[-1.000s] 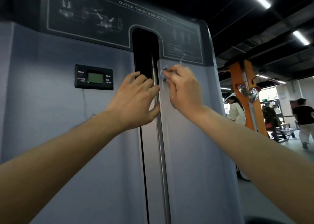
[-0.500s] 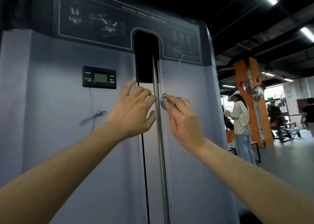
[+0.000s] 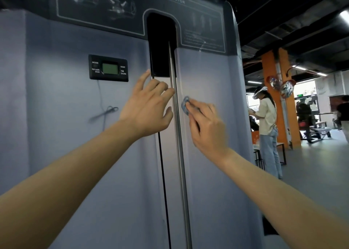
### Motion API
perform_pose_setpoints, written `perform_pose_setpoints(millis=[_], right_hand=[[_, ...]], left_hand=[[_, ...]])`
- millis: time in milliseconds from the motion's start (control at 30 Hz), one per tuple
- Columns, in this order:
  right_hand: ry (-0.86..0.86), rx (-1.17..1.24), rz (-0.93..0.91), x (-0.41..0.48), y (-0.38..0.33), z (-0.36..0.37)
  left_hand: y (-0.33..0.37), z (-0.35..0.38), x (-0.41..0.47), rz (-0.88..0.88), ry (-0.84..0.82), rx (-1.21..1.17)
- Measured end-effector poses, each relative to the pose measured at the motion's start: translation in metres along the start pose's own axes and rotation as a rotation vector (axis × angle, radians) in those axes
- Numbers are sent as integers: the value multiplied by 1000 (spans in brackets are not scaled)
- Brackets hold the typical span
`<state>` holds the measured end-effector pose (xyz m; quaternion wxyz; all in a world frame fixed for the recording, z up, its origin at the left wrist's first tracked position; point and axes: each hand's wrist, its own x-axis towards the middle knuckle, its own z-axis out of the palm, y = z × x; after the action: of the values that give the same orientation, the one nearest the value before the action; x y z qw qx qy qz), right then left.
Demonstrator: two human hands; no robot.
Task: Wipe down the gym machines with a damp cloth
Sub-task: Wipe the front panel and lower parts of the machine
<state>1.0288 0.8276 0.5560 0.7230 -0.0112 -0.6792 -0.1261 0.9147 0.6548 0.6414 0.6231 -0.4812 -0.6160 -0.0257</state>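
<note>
Gym hall with a dark open ceiling (image 3: 283,18) carrying strip lights and a grey floor (image 3: 311,163); at right stand an orange pillar (image 3: 269,105) bearing two convex mirrors (image 3: 281,86) and, in front of it, a person (image 3: 268,127) in a pale top and jeans, well apart from the foreground. The left and centre of the view are filled by the machine (image 3: 66,135), a tall grey-shrouded weight-stack housing. Its black header panel (image 3: 105,4) shows a line diagram and the lettering "THIGH ABDUCTOR". A vertical slot (image 3: 161,46) with a rounded top divides the housing; within it run a bright steel guide rod (image 3: 178,154) and, to its left, a thin black cable (image 3: 162,173). On the left panel sits a small black display (image 3: 108,68) with a green screen, from which a thin wire (image 3: 103,110) hangs down and ends in a loop. Both bare forearms reach up from the lower corners. The left hand (image 3: 147,110) is released, fingers spread and loosely extended, holding nothing, its fingertips at the left edge of the slot beside the rod. The right hand (image 3: 205,127) grasps the cloth (image 3: 185,105), a small blue-grey wad pinched under the fingertips and pressed to the right panel, just beside the guide rod; motion blur hides its folds.
</note>
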Motion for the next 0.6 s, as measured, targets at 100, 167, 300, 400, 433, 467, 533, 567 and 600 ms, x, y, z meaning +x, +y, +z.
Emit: perform_pose_setpoints(millis=[100, 167, 300, 400, 433, 467, 533, 567, 600], right_hand=[[-37, -13, -38, -38, 2, -7], [-57, -20, -60, -38, 5, -9], [-11, -23, -7, 8, 9, -5], [37, -13, 81, 34, 7, 0], [46, -10, 99, 33, 5, 1], [46, -8, 106, 29, 3, -1], [30, -4, 98, 9, -2, -4], [20, -2, 95, -3, -4, -6], [9, 1, 95, -16, -5, -8]], left_hand=[[0, 0, 0, 18, -12, 19], [0, 1, -1, 36, -8, 24], [-1, 5, -1, 56, 9, 44], [0, 7, -1, 68, 12, 77], [1, 8, -2, 73, 7, 90], [2, 8, -2, 78, 1, 103], [3, 10, -6, 89, -10, 127], [5, 10, -8, 95, -15, 135], [7, 11, -12, 104, -19, 138]])
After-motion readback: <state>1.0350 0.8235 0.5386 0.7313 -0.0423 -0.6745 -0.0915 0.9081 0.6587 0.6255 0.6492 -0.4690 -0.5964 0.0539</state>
